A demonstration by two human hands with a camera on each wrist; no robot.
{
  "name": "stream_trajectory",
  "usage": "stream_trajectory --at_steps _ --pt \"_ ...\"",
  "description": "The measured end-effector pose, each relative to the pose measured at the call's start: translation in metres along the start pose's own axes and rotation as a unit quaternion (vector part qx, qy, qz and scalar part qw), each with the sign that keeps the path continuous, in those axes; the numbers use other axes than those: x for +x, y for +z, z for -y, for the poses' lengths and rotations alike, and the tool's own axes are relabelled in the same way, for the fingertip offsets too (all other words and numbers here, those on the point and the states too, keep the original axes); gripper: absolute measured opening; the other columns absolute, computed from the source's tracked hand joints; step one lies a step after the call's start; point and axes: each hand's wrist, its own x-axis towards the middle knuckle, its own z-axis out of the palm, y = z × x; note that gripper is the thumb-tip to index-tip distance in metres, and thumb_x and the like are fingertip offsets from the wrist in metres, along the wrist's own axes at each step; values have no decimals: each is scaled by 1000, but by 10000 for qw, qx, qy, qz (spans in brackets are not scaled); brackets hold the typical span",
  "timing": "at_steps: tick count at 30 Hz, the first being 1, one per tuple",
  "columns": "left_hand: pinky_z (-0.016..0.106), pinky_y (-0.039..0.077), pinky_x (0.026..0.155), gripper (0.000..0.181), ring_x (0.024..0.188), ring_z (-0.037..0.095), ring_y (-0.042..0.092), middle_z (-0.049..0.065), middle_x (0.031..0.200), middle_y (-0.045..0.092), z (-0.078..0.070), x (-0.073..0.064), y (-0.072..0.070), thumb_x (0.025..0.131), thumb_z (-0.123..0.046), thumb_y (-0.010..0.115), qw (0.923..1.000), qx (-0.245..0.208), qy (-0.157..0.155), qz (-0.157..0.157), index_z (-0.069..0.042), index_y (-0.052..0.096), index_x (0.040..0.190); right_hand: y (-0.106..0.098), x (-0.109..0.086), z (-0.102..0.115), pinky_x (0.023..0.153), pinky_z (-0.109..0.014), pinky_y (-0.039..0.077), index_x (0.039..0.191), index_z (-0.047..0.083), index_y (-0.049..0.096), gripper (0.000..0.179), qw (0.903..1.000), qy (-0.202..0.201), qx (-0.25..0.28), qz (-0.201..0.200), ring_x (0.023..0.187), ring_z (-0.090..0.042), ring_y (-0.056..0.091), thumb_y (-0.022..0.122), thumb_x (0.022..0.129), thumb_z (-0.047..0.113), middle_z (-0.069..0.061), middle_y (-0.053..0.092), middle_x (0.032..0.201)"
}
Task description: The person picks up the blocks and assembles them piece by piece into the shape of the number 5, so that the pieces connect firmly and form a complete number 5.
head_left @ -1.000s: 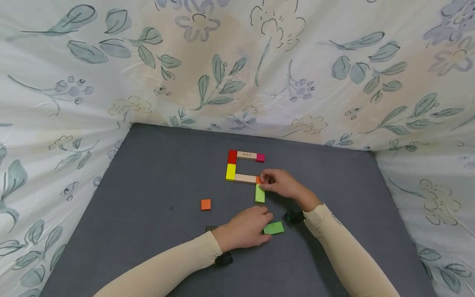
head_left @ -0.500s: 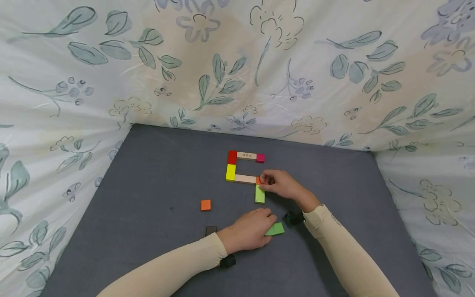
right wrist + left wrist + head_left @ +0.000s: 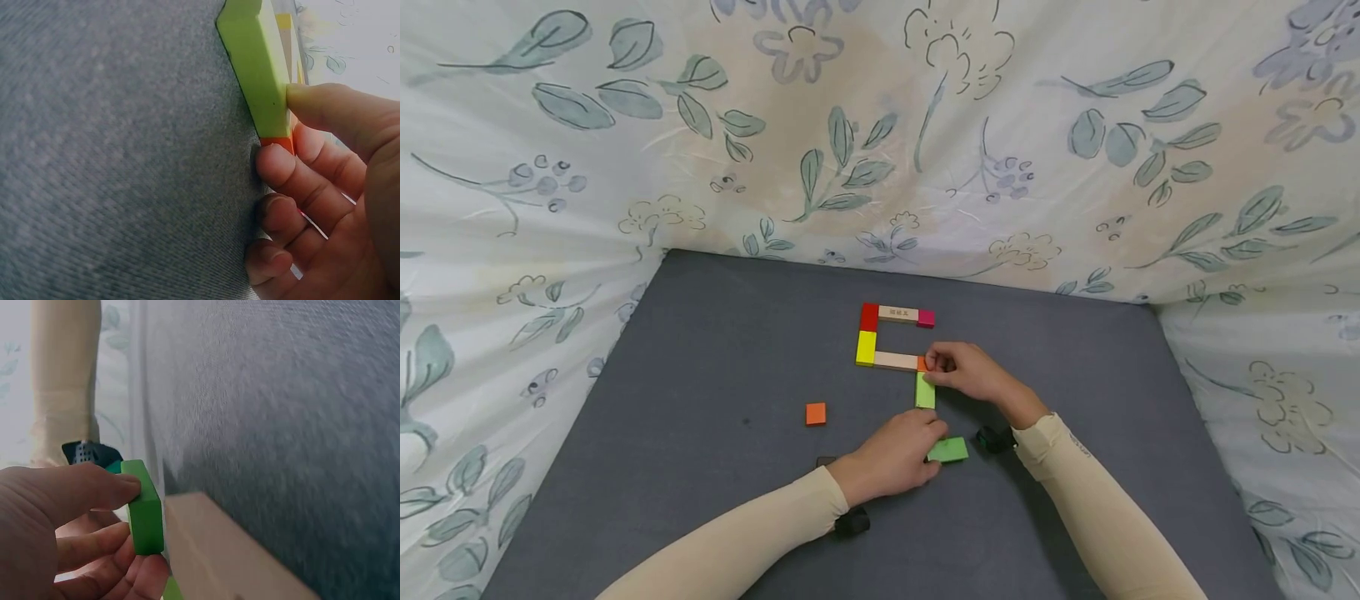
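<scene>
Green block (image 3: 951, 451), pinched by the left hand (image 3: 891, 454), has neared the lime block (image 3: 925, 393) the right hand (image 3: 973, 372) grips.

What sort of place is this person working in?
Probably a curtained-off tabletop workspace, though the room itself doesn't show. The dark gray surface, floral fabric bordering it and colored blocks laid on it suggest that.

pale floral cloth (image 3: 880, 133): back, left, right | dark grey surface (image 3: 722, 350) below
</scene>
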Motion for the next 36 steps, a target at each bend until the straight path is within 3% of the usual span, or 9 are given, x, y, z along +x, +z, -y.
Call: stream_trajectory --at_steps 9,24,36 --pt "30 54 90 30 96 13 59 1 112 66 12 -8 -9 96 -21 85 9991 -311 -138 -239 -10 75 122 0 0 1 67 -35 45 100 13 67 13 10000 13 16 -1 71 -19 55 77 104 19 0 62 86" --pt "33 55 89 35 94 14 62 3 112 67 23 -13 -13 96 -19 85 9923 -777 -880 -386 -5 77 127 -1 1 2 68 -35 45 100 13 66 14 10000 75 -54 31 71 -18 54 78 103 19 1 62 86" --pt "32 55 83 32 89 14 60 3 108 66 28 -13 -16 96 -18 85 9906 -813 -1046 -356 -5 77 124 -3 0 5 66 -34 44 100 13 65 14 9999 60 16 88 70 -18 53 78 103 18 1 61 86"
